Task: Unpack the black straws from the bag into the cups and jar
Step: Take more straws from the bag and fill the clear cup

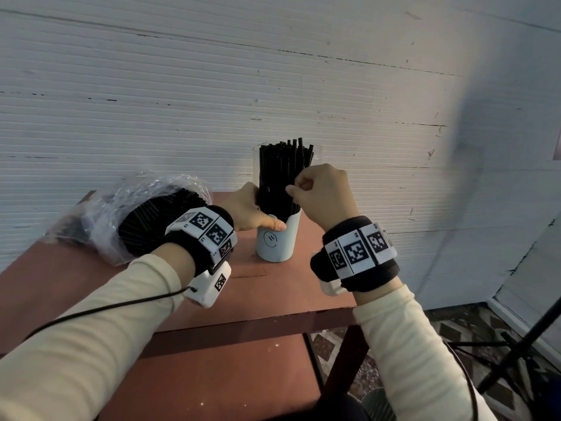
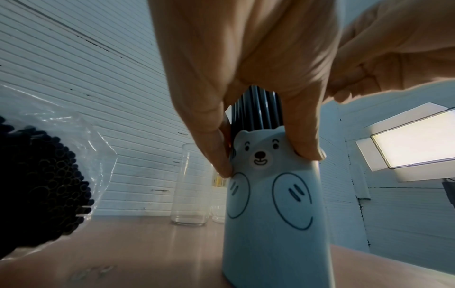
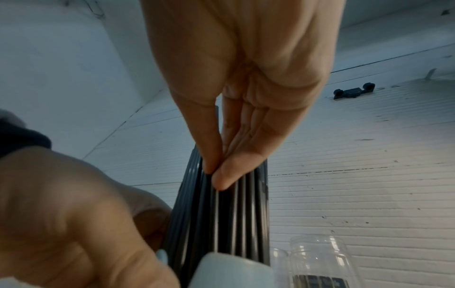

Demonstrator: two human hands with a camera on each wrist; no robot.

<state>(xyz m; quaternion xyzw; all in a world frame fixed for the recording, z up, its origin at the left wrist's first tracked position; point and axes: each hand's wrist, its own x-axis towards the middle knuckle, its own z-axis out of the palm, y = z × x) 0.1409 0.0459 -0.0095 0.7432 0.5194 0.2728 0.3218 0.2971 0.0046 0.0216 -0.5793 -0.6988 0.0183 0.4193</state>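
Note:
A pale blue bear cup (image 1: 277,241) (image 2: 270,214) stands mid-table, packed with upright black straws (image 1: 280,174) (image 2: 256,109) (image 3: 234,224). My left hand (image 1: 258,212) (image 2: 265,161) grips the cup's top, thumb on one side and fingers on the other, against the straws' base. My right hand (image 1: 293,188) (image 3: 214,175) pinches a few straws partway up the bundle between thumb and fingertips. A clear plastic bag (image 1: 100,220) (image 2: 81,140) lies at the left, its open end showing several more black straws (image 1: 145,220) (image 2: 44,185).
A clear glass jar (image 2: 189,185) (image 3: 320,259) and a second glass beside it stand behind the cup near the white ribbed wall. The red-brown table (image 1: 273,290) ends just right of the cup. A light panel (image 2: 413,146) and a tripod leg (image 1: 516,354) stand at the right.

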